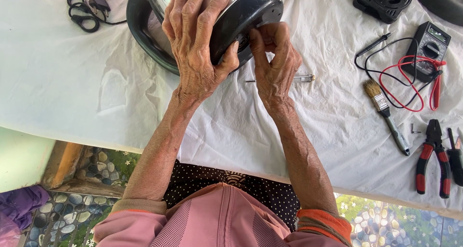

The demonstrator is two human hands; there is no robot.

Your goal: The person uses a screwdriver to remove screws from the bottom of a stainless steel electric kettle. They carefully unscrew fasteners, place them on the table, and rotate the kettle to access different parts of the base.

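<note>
A round black appliance (246,15) with a shiny casing lies tilted on the white cloth (87,92) at the top centre. My left hand (195,44) lies over its top and grips it, fingers spread across the casing. My right hand (275,59) is at its lower right edge, fingertips pinched together against the rim; whether they hold a small part is hidden. A slim screwdriver (304,77) with a clear handle lies on the cloth just behind my right hand.
To the right lie a paintbrush (386,113), a black multimeter (430,47) with red and black leads, red-handled pliers (434,155) and a small screw (415,129). A black cord (89,10) is coiled at top left, a black part (383,1) at top right.
</note>
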